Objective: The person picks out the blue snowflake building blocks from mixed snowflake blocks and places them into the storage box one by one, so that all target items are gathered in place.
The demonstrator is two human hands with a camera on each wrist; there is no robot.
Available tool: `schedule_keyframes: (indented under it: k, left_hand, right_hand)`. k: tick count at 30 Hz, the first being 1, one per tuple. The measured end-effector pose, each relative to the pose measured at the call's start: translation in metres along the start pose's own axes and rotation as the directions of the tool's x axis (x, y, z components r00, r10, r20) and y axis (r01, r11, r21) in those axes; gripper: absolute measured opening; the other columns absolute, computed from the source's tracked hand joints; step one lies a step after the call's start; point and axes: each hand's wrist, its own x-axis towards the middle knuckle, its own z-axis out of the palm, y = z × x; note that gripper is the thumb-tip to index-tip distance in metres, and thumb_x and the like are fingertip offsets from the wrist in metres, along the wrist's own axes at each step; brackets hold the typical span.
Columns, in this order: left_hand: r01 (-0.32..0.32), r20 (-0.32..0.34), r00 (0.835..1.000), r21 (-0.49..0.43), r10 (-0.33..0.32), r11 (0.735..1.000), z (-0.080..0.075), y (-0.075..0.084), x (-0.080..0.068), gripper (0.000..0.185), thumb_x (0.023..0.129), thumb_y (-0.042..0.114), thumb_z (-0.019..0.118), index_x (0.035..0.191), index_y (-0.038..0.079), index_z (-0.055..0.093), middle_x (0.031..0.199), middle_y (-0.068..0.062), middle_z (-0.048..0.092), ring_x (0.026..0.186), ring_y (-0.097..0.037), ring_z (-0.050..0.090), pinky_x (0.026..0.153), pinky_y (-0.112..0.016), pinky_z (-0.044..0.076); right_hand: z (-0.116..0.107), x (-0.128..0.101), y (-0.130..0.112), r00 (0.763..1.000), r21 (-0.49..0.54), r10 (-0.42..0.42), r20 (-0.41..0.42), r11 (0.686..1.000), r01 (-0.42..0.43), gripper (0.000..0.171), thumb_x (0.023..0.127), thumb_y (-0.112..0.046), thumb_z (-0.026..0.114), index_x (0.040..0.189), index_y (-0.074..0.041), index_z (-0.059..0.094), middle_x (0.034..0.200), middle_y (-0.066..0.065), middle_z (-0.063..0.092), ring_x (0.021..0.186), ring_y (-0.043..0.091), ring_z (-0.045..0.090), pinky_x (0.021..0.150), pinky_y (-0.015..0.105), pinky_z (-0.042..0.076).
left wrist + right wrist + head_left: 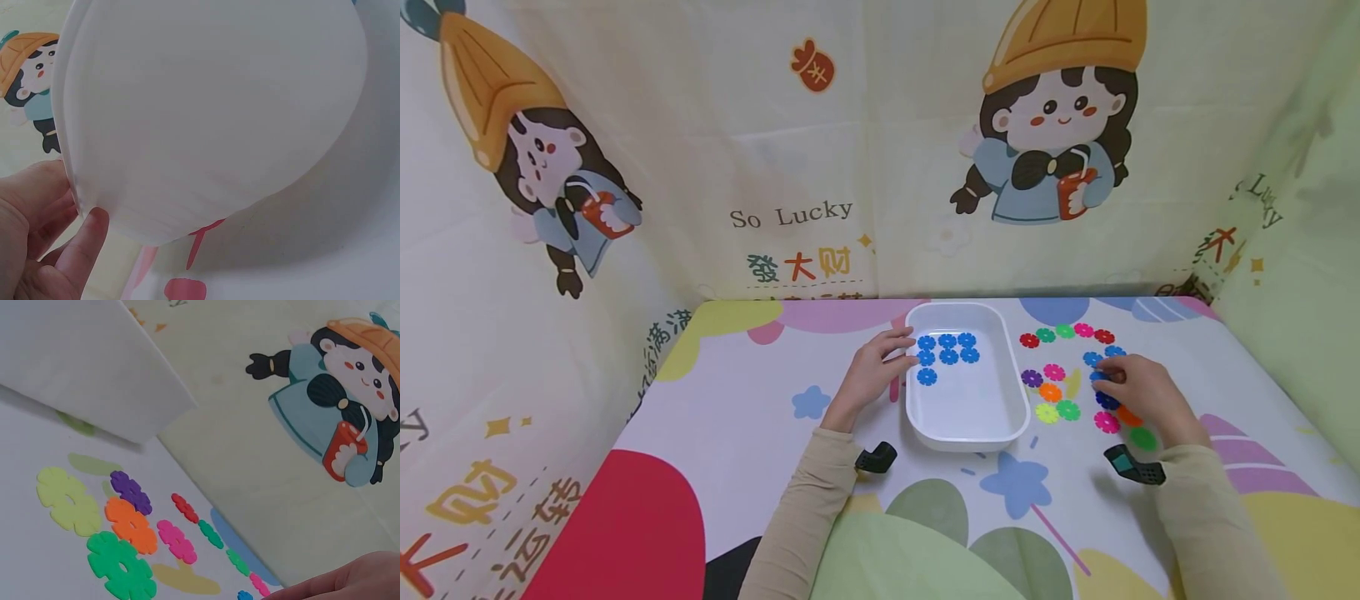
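A white plastic tray (967, 417) stands in the middle, with several blue snowflake discs (948, 356) laid in rows at its upper left. My left hand (874, 367) rests on the tray's left rim, thumb and fingers spread along it; the left wrist view shows the fingertips (95, 219) against the outer wall. To the right of the tray, my right hand (1150, 396) pinches a blue snowflake disc (1098, 377) between thumb and forefinger, low over the table. Two more blue discs lie right by these fingertips. In the right wrist view, the fingertips are out of frame.
Loose snowflake discs in several colours lie right of the tray: a purple one (1032, 378), a yellow one (1047, 412) and a red one (1029, 340) among them. An orange disc (1129, 416) is partly under my right hand. A printed cloth (820, 167) hangs behind the table.
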Motion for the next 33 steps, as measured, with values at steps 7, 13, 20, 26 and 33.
schedule_keyframes:
  k: [7,13,20,26,33]
  left_hand:
    - [0.013,-0.002,1.0,-0.012,-0.013,1.0,0.0004,-0.0002,0.0008,0.036,0.092,0.018,0.069,0.126,0.007,0.066,0.143,0.006,0.051,0.135,-0.02,0.045,0.101,-0.038,0.047]
    - [0.021,-0.004,1.0,-0.008,-0.021,1.0,0.0008,0.0007,0.0005,0.036,0.092,0.018,0.069,0.125,0.007,0.066,0.143,0.006,0.051,0.135,-0.019,0.044,0.102,-0.037,0.047]
    - [0.004,-0.004,1.0,-0.015,-0.004,1.0,0.0006,0.0008,0.0009,0.036,0.092,0.018,0.069,0.125,0.004,0.066,0.142,0.005,0.052,0.135,-0.019,0.043,0.104,-0.039,0.045]
    - [-0.009,-0.005,1.0,-0.021,0.009,1.0,0.0006,0.0002,0.0006,0.035,0.092,0.016,0.069,0.125,0.004,0.066,0.142,0.005,0.052,0.134,-0.02,0.045,0.105,-0.04,0.044]
    - [-0.007,-0.003,1.0,-0.018,0.007,1.0,0.0006,0.0006,0.0004,0.035,0.092,0.018,0.069,0.124,0.005,0.066,0.142,0.006,0.052,0.134,-0.018,0.045,0.104,-0.037,0.045]
  right_hand:
    - [0.0003,0.0005,-0.0017,1.0,0.001,-0.007,-0.014,1.0,0.007,0.044,0.088,-0.016,0.073,0.121,0.01,0.06,0.104,0.026,0.062,0.095,0.04,0.056,0.079,0.051,0.057]
    - [0.0017,-0.0017,-0.0026,0.999,-0.033,-0.025,-0.048,0.999,0.023,0.04,0.087,-0.015,0.073,0.118,0.008,0.062,0.097,0.022,0.058,0.093,0.037,0.053,0.074,0.049,0.058]
    - [0.0034,-0.0029,-0.0005,0.998,-0.047,-0.028,-0.064,0.999,0.025,0.038,0.087,-0.014,0.072,0.117,0.008,0.063,0.101,0.026,0.055,0.094,0.04,0.052,0.079,0.054,0.055]
    - [0.0041,-0.002,-0.0003,0.998,-0.043,-0.012,-0.066,0.999,0.009,0.041,0.088,-0.016,0.073,0.118,0.009,0.063,0.103,0.028,0.055,0.095,0.041,0.053,0.079,0.053,0.056]
    - [0.0022,-0.0014,-0.0003,1.0,-0.034,-0.004,-0.027,0.999,0.003,0.044,0.088,-0.014,0.072,0.122,0.011,0.06,0.107,0.031,0.055,0.098,0.044,0.052,0.08,0.053,0.056]
